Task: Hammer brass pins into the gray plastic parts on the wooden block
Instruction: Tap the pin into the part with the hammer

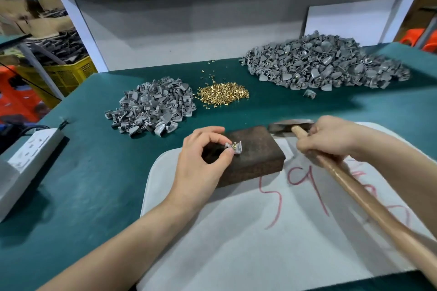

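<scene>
The left hand [201,160] pinches a gray plastic part [233,147] with a brass pin [235,145] standing in it, on the wooden block [255,156] between the hands; the right hand [331,139] grips the hammer [307,139] close under its head, just right of the block; beyond the hands lie a brass pin heap [223,95] and two gray heaps on the green counter [94,172].

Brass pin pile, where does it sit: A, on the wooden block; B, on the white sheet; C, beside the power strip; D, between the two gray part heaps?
D: the brass pin pile lies between the smaller gray heap and the larger gray heap.
</scene>
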`<move>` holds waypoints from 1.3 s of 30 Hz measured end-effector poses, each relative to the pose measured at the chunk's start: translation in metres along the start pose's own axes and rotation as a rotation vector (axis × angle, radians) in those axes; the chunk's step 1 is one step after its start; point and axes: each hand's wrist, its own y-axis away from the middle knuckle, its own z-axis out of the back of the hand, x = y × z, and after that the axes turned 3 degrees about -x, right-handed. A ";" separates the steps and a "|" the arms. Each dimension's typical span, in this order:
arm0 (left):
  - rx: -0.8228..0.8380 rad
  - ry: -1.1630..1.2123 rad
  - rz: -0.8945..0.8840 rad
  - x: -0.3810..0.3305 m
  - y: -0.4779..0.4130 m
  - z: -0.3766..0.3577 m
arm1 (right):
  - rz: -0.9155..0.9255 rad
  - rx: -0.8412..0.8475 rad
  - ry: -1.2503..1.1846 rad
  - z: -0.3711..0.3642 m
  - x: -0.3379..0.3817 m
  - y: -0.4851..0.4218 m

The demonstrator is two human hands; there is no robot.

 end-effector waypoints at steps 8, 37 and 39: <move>0.016 0.003 0.036 -0.003 -0.001 0.000 | 0.212 -0.033 -0.657 0.034 0.004 0.043; -0.039 0.019 -0.013 0.003 -0.001 -0.002 | 0.493 -0.238 0.141 -0.009 0.093 0.093; -0.039 0.034 -0.018 0.003 0.001 -0.001 | 0.468 -0.234 0.151 -0.010 0.094 0.095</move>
